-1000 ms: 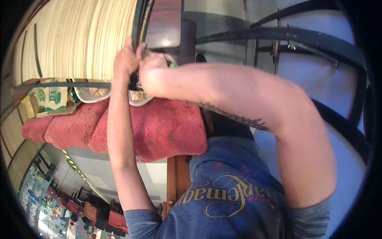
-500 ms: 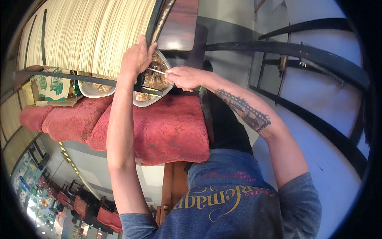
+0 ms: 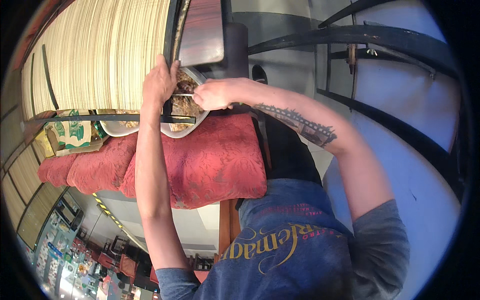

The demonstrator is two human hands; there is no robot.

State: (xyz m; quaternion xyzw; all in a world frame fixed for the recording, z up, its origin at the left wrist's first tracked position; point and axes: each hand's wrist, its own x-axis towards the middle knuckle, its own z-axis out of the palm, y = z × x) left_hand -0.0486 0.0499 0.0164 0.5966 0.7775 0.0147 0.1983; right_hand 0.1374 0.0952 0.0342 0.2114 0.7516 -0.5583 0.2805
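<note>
A panel of pale thin slats with a dark frame fills the upper left. My left hand is on its lower right corner, index finger and thumb on either side of the frame bar. In my closed right hand is a thin metal rod-like tool, its far end at the bar close to my left hand. The tool's tip and its handle are hidden. Behind and below the bar, a white tray holds brown, crumbly-looking contents. A dark crossbar runs along the panel's lower edge.
The tray rests beside a red patterned cushioned seat. Left of it stand a second white tray and an open carton with green print. A glossy dark-red tabletop lies above. Dark curved bars cross the right side.
The view has shifted, so the panel, tray and both hands appear farther left. The metal tool, slanted before, now lies nearly level. Both hands keep their holds.
</note>
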